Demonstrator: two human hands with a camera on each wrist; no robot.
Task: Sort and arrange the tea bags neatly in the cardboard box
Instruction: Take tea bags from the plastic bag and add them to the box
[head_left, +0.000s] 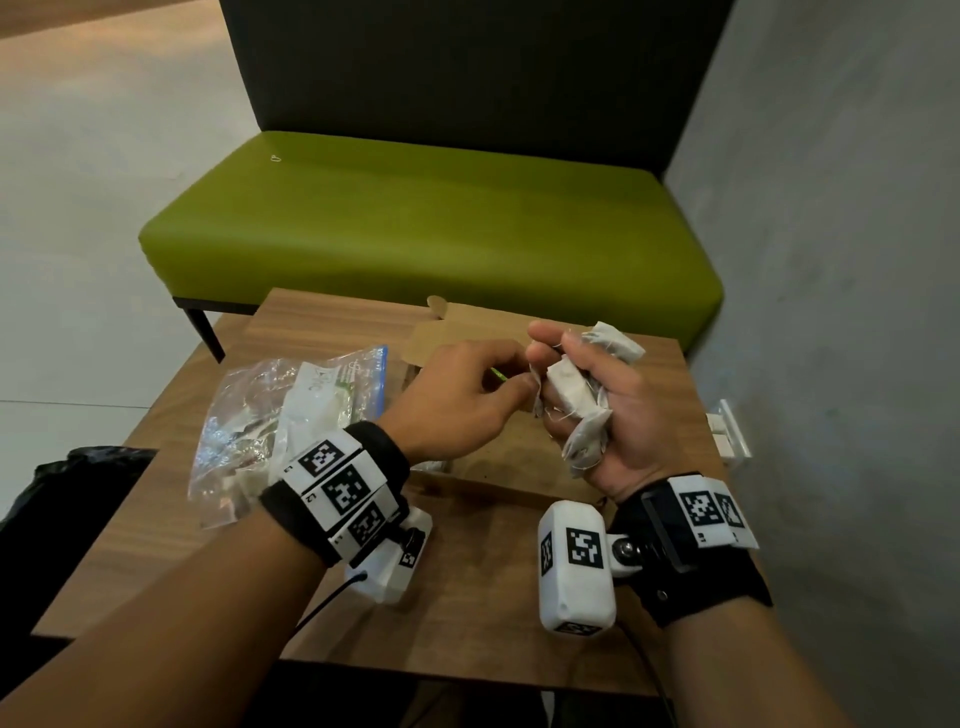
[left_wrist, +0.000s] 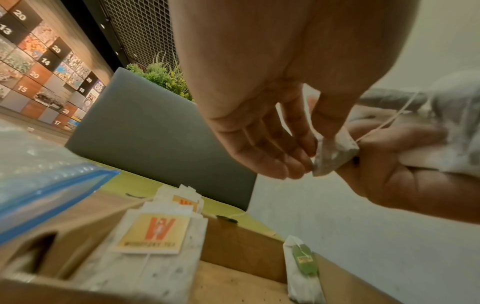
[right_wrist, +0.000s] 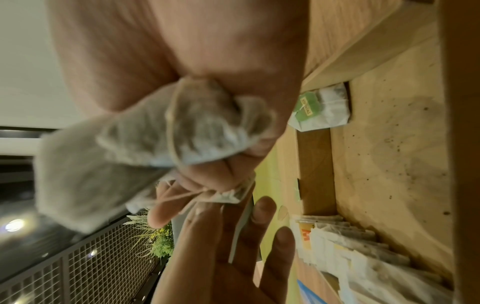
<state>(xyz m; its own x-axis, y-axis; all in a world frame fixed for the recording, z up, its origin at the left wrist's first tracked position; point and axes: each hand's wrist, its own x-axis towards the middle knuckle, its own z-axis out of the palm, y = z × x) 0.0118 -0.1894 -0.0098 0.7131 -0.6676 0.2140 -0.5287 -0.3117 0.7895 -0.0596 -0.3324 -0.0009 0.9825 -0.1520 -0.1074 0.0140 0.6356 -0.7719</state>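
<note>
Item 1: right hand (head_left: 597, 410), palm up over the open brown cardboard box (head_left: 498, 467), fingers curled round a bunch of crumpled white paper tea bags (head_left: 576, 395) w/ loose strings.

Item 2: left hand (head_left: 457, 395), thumb and fingertips pinching one small white tea bag (left_wrist: 333, 154) at the edge of that bunch; a green tag showed between its fingers in the head view.

Item 3: box contents: row of upright white tea bags w/ orange-yellow "W" tags (left_wrist: 153, 232) along the left wall, one white tea bag w/ green tag (left_wrist: 302, 265) apart near the far right side. Floor of box otherwise mostly bare (dark specks on it).

Item 4: clear plastic zip bag w/ blue seal (head_left: 291, 415), on the brown wooden surface (head_left: 467, 571), left of box.

Risk, est.: strings looked tangled across the bunch, so pulling the pinched bag free could drag neighbours out or tear the thin paper, spilling leaf. Loose right-hand hold could drop bags unsorted into the box.
</note>
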